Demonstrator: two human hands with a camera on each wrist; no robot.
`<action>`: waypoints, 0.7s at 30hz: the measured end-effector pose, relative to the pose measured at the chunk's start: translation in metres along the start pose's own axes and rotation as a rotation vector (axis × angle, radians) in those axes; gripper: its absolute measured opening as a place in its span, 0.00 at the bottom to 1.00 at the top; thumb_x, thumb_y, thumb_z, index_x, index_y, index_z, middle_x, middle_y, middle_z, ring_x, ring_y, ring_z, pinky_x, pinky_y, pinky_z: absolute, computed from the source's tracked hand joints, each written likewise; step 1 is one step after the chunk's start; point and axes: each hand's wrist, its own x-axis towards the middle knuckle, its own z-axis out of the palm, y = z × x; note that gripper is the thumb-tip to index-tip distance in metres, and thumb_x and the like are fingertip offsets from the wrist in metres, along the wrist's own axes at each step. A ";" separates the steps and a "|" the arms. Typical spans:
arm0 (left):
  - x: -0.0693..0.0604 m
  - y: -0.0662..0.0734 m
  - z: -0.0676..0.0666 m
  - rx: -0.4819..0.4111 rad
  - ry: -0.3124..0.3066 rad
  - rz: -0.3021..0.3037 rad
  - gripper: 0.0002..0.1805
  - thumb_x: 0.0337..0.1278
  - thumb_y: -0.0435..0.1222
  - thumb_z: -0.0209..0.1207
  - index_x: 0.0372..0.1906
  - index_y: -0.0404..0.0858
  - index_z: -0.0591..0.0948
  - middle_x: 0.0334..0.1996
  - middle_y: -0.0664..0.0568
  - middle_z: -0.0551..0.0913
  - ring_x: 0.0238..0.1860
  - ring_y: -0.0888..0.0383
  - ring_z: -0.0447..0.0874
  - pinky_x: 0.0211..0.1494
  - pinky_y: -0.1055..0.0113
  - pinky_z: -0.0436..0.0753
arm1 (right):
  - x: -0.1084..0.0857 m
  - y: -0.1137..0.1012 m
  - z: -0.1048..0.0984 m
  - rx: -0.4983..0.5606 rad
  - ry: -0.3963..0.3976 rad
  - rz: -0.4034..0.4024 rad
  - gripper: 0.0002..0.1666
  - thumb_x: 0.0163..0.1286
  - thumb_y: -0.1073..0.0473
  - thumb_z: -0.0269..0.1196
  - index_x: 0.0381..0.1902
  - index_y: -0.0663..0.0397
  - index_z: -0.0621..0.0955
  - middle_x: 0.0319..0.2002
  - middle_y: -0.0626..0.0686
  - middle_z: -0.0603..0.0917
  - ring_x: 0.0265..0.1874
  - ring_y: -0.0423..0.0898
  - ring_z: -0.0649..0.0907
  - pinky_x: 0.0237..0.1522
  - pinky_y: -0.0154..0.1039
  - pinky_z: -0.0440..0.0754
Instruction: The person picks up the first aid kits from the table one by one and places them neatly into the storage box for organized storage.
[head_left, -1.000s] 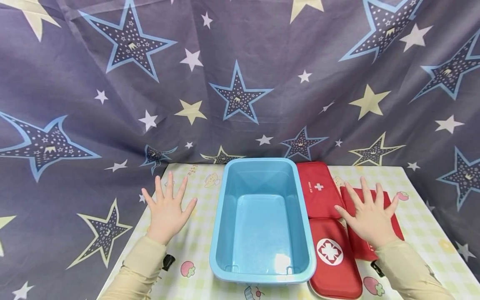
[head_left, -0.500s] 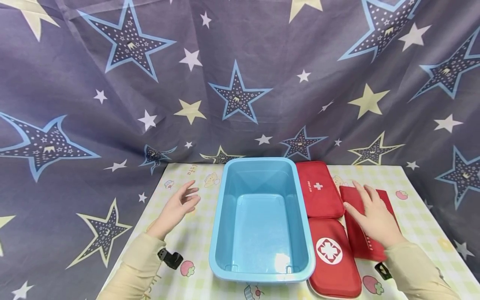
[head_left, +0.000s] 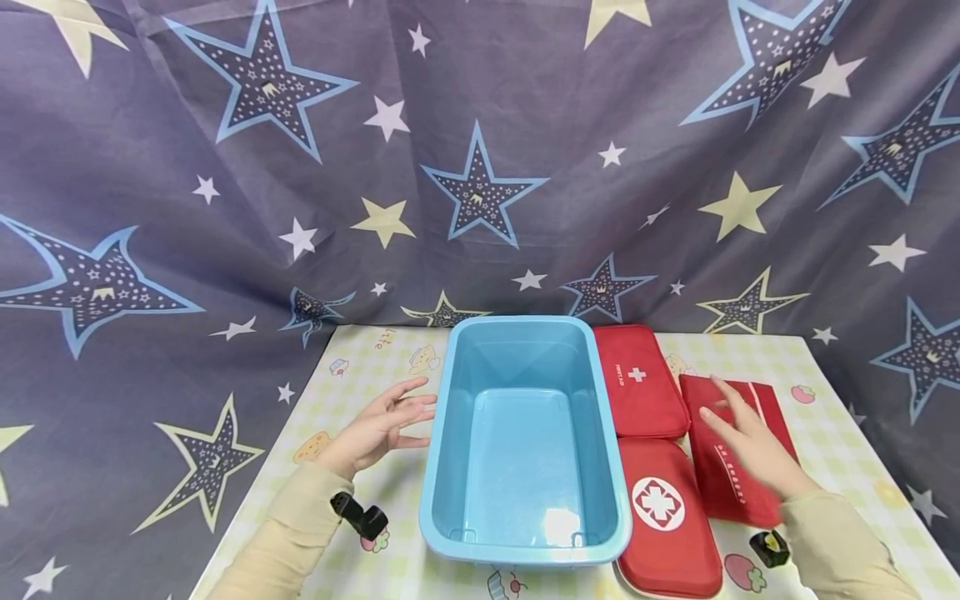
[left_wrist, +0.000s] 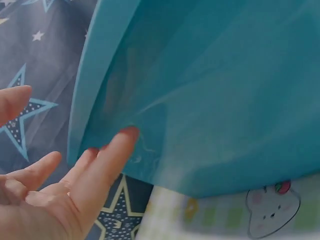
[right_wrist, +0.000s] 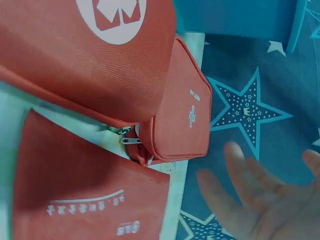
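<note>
A light-blue plastic bin (head_left: 525, 467) stands in the middle of the table. My left hand (head_left: 375, 429) is just left of it, fingers loosely spread toward its side wall; in the left wrist view the fingertips (left_wrist: 131, 135) come close to the blue wall (left_wrist: 225, 100), and I cannot tell whether they touch. Over a flat red pouch (head_left: 738, 492) with white lettering hovers my right hand (head_left: 761, 450), thumb and fingers relaxed and holding nothing. Between bin and pouch lie a red first aid case (head_left: 637, 392) with a small white cross and another red case (head_left: 667, 542) with a round white emblem.
A pale checked cloth (head_left: 847, 467) with printed fruit covers the table. Behind it hangs a dark star-patterned curtain (head_left: 480, 275). The two red cases sit right beside the bin's right wall. Zipper pulls (right_wrist: 131, 140) show on a case in the right wrist view.
My left hand has turned from palm-down with spread fingers and moved right, up to the bin's wall. The right hand's spread fingers have drawn together, and it has shifted slightly right and down.
</note>
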 end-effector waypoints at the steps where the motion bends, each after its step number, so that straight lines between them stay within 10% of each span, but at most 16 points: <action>1: 0.002 -0.002 0.000 -0.009 -0.003 -0.002 0.35 0.66 0.31 0.48 0.73 0.32 0.46 0.67 0.29 0.58 0.55 0.57 0.76 0.54 0.51 0.80 | 0.001 0.002 0.000 0.045 -0.032 0.019 0.43 0.74 0.44 0.45 0.75 0.58 0.42 0.61 0.72 0.60 0.51 0.61 0.74 0.51 0.62 0.76; 8: 0.011 -0.012 0.004 -0.009 0.021 -0.022 0.37 0.64 0.29 0.52 0.73 0.35 0.49 0.67 0.30 0.59 0.48 0.61 0.80 0.48 0.58 0.83 | 0.002 0.010 -0.001 0.304 -0.194 0.084 0.42 0.76 0.43 0.41 0.75 0.56 0.39 0.61 0.71 0.62 0.45 0.49 0.81 0.49 0.54 0.81; 16: 0.016 -0.021 0.011 0.064 0.126 -0.024 0.38 0.60 0.29 0.57 0.73 0.41 0.55 0.63 0.32 0.65 0.44 0.60 0.81 0.41 0.63 0.85 | 0.005 0.020 -0.003 0.504 -0.337 0.104 0.41 0.77 0.42 0.36 0.73 0.58 0.34 0.46 0.43 0.78 0.43 0.39 0.81 0.50 0.51 0.80; 21: 0.017 -0.023 0.013 0.061 0.144 -0.020 0.37 0.60 0.28 0.56 0.73 0.41 0.55 0.62 0.32 0.66 0.44 0.58 0.81 0.40 0.63 0.85 | 0.003 0.032 -0.007 0.559 -0.415 0.081 0.32 0.77 0.43 0.32 0.73 0.40 0.38 0.46 0.38 0.78 0.46 0.38 0.80 0.51 0.49 0.80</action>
